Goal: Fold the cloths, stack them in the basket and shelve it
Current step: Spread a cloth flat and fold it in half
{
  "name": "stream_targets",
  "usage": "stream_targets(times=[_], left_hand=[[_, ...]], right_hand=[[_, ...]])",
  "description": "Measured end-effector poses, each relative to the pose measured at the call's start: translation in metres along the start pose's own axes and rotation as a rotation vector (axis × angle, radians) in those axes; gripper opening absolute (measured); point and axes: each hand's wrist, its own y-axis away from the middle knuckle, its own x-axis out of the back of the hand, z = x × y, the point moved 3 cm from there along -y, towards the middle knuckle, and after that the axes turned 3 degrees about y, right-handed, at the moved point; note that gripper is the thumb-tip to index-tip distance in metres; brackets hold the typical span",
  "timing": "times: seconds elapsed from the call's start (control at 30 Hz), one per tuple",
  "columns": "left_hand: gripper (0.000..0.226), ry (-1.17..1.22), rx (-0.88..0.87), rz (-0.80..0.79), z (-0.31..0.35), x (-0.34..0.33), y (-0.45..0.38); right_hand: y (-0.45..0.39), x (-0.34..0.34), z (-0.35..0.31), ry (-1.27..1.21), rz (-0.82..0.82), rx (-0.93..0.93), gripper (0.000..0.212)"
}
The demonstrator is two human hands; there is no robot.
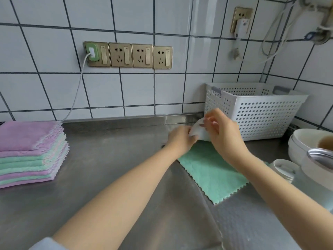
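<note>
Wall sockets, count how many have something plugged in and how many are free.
Plugged in: 2, the row's leftmost socket and the upper right socket.
Free: 3, the row's other sockets.
Total: 5.

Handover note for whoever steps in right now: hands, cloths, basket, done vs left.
Left hand and right hand: both grip the far edge of the green cloth, lifting it so the pale underside shows. Its near part lies flat on the steel counter.
Stack of pink and green cloths: far left of the counter, by the wall.
White basket: in the right corner against the tiles, behind the hands; no cloths visible in it.
Done: one cloth spread out, first fold starting.
Left: finish this fold, fold the rest, stack them in the basket, shelve it.
</note>
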Motion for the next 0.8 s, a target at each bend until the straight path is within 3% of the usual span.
stream_targets(times=[0.1, 0.27, 0.37, 0.43, 0.53, 0.6, 0.7, 0.73, 0.8], left_hand=[[0.043, 0.063, -0.023, 0.145, 0.005, 0.020, -0.011], [0.036, 0.149, -0.091, 0.273, -0.023, 0.062, 0.018], [0.026, 0.232, -0.066, 0.322, -0.050, 0.101, 0.050], [0.017, 0.320, -0.029, 0.307, -0.058, 0.127, 0.079], [0.025, 0.329, 0.002, 0.246, -0.063, 0.170, 0.129], [0.007, 0.466, 0.028, 0.170, -0.058, 0.199, 0.159], [0.057, 0.736, 0.096, 0.142, -0.048, 0.243, 0.192], [0.060, 0.783, 0.093, 0.193, -0.044, 0.256, 0.196], [0.041, 0.805, 0.102, 0.287, -0.042, 0.275, 0.199]], right_hand=[[-0.010, 0.024, -0.029, -0.084, 0.112, 0.075, 0.006], [-0.008, 0.053, -0.063, -0.192, 0.262, 0.181, 0.007], [0.000, 0.057, -0.075, -0.245, 0.267, 0.172, 0.004], [0.008, 0.057, -0.081, -0.278, 0.234, 0.120, 0.006], [0.020, 0.062, -0.091, -0.408, 0.189, 0.022, 0.015], [0.026, 0.067, -0.097, -0.485, 0.177, -0.010, 0.017], [0.025, 0.066, -0.112, -0.663, 0.177, -0.086, 0.019], [0.023, 0.062, -0.117, -0.728, 0.182, -0.136, 0.020], [0.018, 0.049, -0.122, -0.819, 0.188, -0.236, 0.020]])
